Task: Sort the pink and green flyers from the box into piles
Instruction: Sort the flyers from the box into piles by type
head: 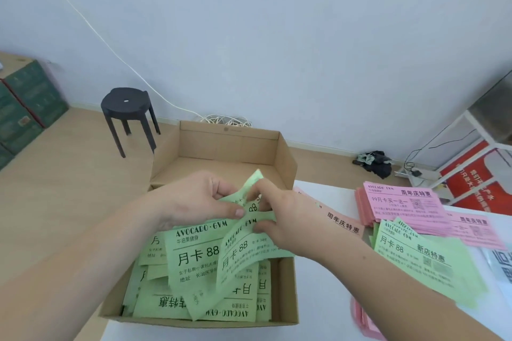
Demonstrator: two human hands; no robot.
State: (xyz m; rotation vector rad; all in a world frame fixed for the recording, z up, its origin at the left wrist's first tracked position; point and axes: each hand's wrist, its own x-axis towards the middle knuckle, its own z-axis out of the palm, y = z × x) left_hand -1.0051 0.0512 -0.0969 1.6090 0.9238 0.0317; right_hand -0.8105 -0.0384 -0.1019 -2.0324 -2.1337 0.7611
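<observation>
Pinching green flyers [194,255] over the box [230,135], both hands [191,196] [288,220] curled.

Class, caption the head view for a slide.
Left hand and right hand pinch green flyers above the cardboard box.

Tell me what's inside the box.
Loose green flyers fill the near end of the box; its far end is bare cardboard. The left hand and right hand hold several above. Anything beneath them is hidden.

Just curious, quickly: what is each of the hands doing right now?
Left hand: pinches green paper flyers over the brown cardboard box.
Right hand: pinches a curled green flyer.
</observation>
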